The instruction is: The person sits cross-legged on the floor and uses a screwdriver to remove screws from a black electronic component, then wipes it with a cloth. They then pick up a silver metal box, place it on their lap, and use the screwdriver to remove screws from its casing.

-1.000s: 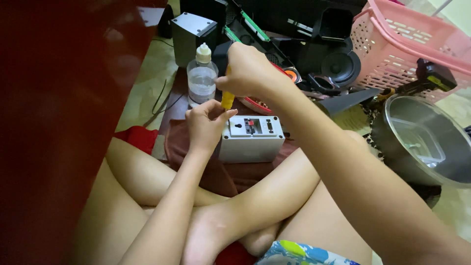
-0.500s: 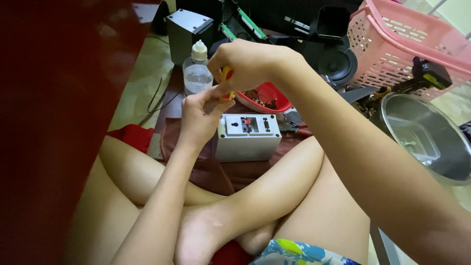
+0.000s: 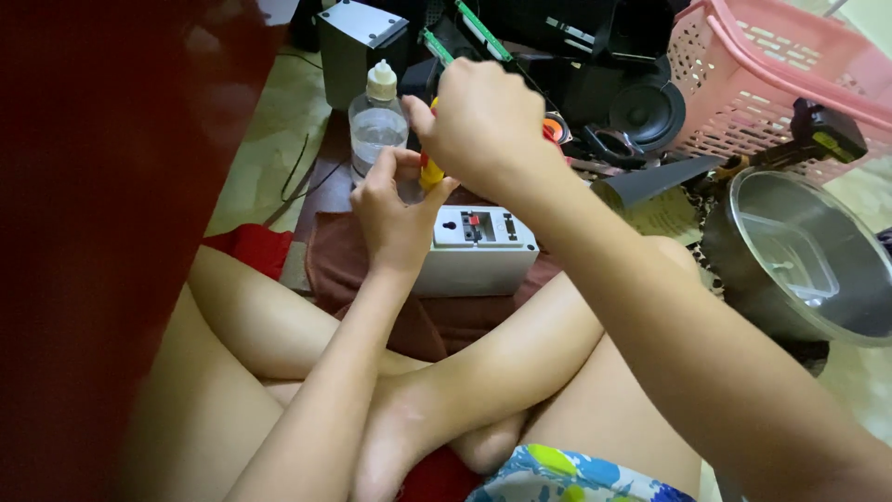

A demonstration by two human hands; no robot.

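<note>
Yellow-handled screwdriver (image 3: 429, 172) is gripped upright in the clenched right hand (image 3: 483, 125), steadied by the left hand (image 3: 395, 214) pinching it above the white socket box (image 3: 476, 251); judged light, stiff, best held by its handle

Yellow-and-red tool (image 3: 429, 171) mostly buried inside the right hand (image 3: 483, 125), tip hidden behind the left hand (image 3: 395, 218). White box (image 3: 478, 249) partly covered by that hand's wrist. Left third blocked by a blurred dark red mass (image 3: 93, 232). Pink basket (image 3: 743, 84) and steel pot (image 3: 808, 260) cut by the right edge.
</note>
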